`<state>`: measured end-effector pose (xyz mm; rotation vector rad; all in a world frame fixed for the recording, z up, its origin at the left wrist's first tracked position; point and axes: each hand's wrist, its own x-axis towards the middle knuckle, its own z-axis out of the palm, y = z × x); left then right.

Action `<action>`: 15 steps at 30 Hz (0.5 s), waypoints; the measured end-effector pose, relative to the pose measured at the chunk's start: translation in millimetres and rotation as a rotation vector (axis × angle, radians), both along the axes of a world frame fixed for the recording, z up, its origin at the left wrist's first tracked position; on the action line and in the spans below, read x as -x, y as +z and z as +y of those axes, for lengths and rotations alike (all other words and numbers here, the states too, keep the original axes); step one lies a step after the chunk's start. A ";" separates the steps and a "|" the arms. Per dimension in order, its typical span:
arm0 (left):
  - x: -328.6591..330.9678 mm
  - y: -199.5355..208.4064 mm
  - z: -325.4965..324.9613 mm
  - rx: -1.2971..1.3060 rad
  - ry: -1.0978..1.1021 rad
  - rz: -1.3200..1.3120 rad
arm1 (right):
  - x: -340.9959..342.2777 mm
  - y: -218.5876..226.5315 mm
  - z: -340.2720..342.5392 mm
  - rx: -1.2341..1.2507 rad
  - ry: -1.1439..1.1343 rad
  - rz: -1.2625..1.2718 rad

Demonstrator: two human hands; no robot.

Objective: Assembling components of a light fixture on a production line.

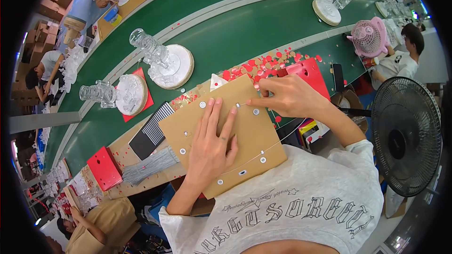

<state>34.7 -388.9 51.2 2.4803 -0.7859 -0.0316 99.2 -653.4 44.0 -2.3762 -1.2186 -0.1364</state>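
Observation:
A flat tan cardboard panel (254, 136) rests tilted in front of my body, with several white-ringed holes and small slots. My left hand (209, 143) lies flat on it, fingers stretched out and apart, the index fingertip close to an upper slot (238, 105). From the right, my right hand (287, 96) reaches over the panel's upper right edge with fingers curled in a pinch. A short, thin pale strand (243, 104) shows between that slot and its fingertips. Lower down, a thin white cord (245, 162) crosses the panel through a small white fitting (262, 152).
Red and tan paper discs (263, 66) litter the bench beyond the panel. A grey wire bundle (149, 167), striped black card (151, 131), red folders (104, 168) and a phone (338, 77) lie around. Clear ornaments on round bases (173, 68) stand on the green conveyor (226, 33). A black fan (406, 136) stands right.

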 end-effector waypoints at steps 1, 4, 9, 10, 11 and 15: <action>-0.4 -0.6 0.1 -0.017 -0.019 -0.021 | -0.1 0.6 -0.2 0.036 0.003 -0.021; 0.7 -3.8 0.9 0.005 -0.023 -0.038 | -1.8 1.7 2.8 0.071 0.044 -0.091; 0.8 -4.3 -2.9 -0.018 -0.024 -0.048 | 3.2 13.6 8.8 0.252 0.069 -0.205; 0.7 -4.5 -3.7 -0.023 -0.024 -0.049 | 4.2 13.8 9.6 0.306 0.069 -0.264; 0.9 -4.1 -3.6 -0.022 -0.022 -0.048 | 3.5 13.1 9.4 0.307 0.071 -0.263; 0.7 -3.8 -4.7 -0.042 -0.018 -0.048 | 1.6 9.9 7.9 0.273 0.099 -0.278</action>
